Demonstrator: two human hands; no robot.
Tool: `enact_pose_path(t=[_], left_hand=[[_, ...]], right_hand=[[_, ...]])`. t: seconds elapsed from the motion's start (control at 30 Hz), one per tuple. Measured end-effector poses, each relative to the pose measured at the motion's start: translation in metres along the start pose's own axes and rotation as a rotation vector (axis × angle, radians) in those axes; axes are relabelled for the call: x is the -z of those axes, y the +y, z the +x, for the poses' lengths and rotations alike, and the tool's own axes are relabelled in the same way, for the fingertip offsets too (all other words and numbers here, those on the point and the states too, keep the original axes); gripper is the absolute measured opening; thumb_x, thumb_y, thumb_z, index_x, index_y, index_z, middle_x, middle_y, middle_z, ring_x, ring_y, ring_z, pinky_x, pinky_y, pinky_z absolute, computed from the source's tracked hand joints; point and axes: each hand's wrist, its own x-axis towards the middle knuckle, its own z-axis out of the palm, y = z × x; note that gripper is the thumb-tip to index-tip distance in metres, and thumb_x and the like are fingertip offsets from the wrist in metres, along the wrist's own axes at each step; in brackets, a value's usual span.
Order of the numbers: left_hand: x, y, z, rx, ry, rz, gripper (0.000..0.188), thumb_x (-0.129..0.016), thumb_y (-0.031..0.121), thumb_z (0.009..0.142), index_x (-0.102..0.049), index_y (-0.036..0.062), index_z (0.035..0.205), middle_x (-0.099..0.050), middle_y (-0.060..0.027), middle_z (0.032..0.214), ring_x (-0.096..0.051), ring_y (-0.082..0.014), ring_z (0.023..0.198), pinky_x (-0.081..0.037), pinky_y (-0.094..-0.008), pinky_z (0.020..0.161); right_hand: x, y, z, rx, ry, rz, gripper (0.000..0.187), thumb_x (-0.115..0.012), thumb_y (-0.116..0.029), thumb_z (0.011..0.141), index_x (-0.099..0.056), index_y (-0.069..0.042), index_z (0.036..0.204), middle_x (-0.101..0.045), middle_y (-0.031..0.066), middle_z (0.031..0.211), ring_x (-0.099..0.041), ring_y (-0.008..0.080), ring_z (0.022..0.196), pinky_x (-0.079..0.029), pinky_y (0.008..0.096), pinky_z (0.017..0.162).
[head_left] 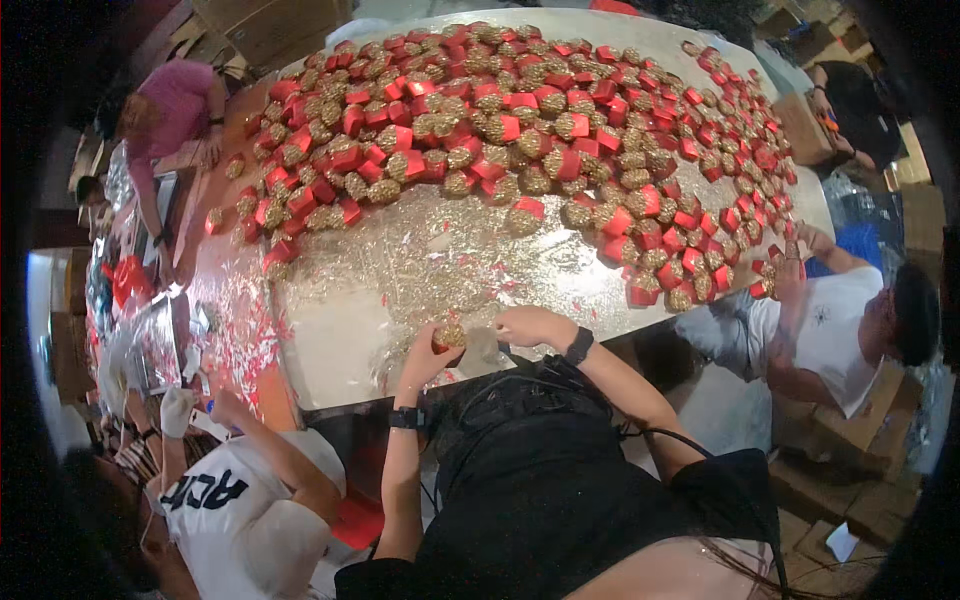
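Observation:
At the near edge of the table, my left hand (424, 358) is closed around a small red piece with a gold glittery top (450, 336). To its right, my right hand (535, 327) has its fingers curled together, and whatever they pinch is too small to make out. A pale translucent patch (483, 346), perhaps thin plastic, lies between the two hands. Beyond them, a large heap of similar red-and-gold pieces (520, 125) covers the far part of the table (335, 335).
Gold glitter and red scraps (235, 345) litter the tabletop. One person in a white shirt (265, 505) works close on my left, another (820, 325) on my right. Someone in pink (175, 110) leans in at far left. Cardboard boxes (285, 30) stand around.

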Motion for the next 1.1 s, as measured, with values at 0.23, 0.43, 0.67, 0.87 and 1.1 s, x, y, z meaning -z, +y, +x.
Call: enact_pose_path(t=[0.23,0.43,0.67,0.87,1.1], left_hand=[[-0.010,-0.002,0.005,0.162,-0.166,-0.096,0.057,-0.078,0.024,0.075,-0.054,0.0039,0.122,-0.059,-0.0052,0.086,-0.055,-0.0128,0.072,-0.049,-0.0296,0.067],[-0.019,-0.013,0.008,-0.129,-0.064,0.066,0.058,-0.080,0.023,0.074,-0.052,0.0029,0.120,-0.060,-0.0082,0.094,-0.059,-0.0141,0.077,-0.050,-0.0302,0.070],[-0.018,-0.006,0.008,-0.019,-0.094,-0.021,0.057,-0.080,0.027,0.073,-0.053,0.0031,0.117,-0.060,-0.0066,0.086,-0.058,-0.0141,0.074,-0.049,-0.0306,0.068],[-0.021,-0.008,0.006,-0.072,-0.053,0.042,0.057,-0.080,0.026,0.072,-0.053,0.0034,0.117,-0.060,-0.0070,0.088,-0.056,-0.0140,0.074,-0.048,-0.0299,0.066],[-0.020,-0.007,0.005,-0.034,-0.126,-0.022,0.058,-0.080,0.023,0.072,-0.052,0.0027,0.118,-0.060,-0.0096,0.096,-0.058,-0.0165,0.076,-0.048,-0.0305,0.068]], right_hand=[[-0.007,0.006,-0.011,-0.094,-0.041,0.002,0.030,-0.052,-0.030,0.088,-0.065,-0.003,0.094,-0.064,0.0222,0.084,-0.062,0.0415,0.080,-0.048,0.0495,0.071],[-0.011,0.010,-0.010,-0.034,0.005,-0.008,0.034,-0.053,-0.029,0.086,-0.066,0.002,0.092,-0.065,0.0252,0.087,-0.063,0.0417,0.080,-0.049,0.0487,0.071],[-0.012,0.018,-0.007,-0.034,-0.023,-0.031,0.034,-0.053,-0.031,0.087,-0.066,0.000,0.095,-0.065,0.0237,0.089,-0.062,0.0417,0.084,-0.048,0.0488,0.074],[-0.010,0.021,-0.005,-0.021,-0.055,-0.041,0.034,-0.054,-0.031,0.089,-0.064,-0.001,0.100,-0.065,0.0226,0.092,-0.061,0.0413,0.087,-0.048,0.0481,0.076],[-0.011,0.018,-0.006,0.088,-0.035,0.069,0.033,-0.055,-0.031,0.089,-0.063,-0.002,0.102,-0.065,0.0211,0.092,-0.062,0.0387,0.088,-0.048,0.0460,0.077]])
